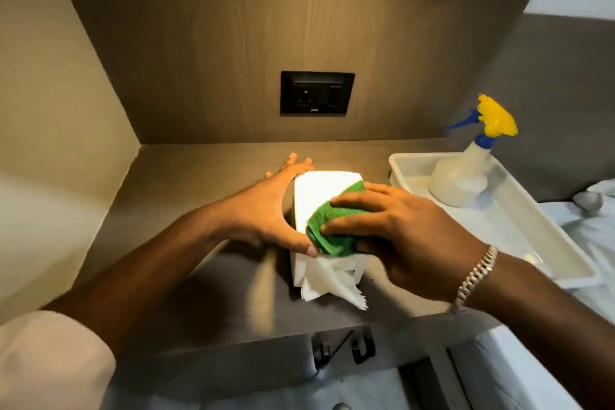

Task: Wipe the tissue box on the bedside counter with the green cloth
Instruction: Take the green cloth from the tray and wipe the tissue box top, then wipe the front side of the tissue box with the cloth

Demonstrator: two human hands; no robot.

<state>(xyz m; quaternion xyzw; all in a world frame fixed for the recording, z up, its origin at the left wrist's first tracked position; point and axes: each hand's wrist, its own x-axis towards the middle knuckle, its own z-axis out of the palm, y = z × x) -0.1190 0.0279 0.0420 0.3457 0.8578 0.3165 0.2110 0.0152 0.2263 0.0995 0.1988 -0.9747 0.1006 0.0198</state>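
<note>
A white tissue box [317, 191] stands on the brown bedside counter [199, 183], with a tissue hanging out of its near face. My left hand [266, 206] grips the box's left side, thumb on the near top edge. My right hand [399, 226] presses a bunched green cloth [329, 226] onto the box's top near its right front corner. The box's right side is hidden behind my right hand.
A white tray [539, 236] lies on the counter's right part and holds a spray bottle [466, 173] with a yellow and blue head. A black socket panel [316, 93] sits in the back wall. White bedding [592, 220] lies to the right.
</note>
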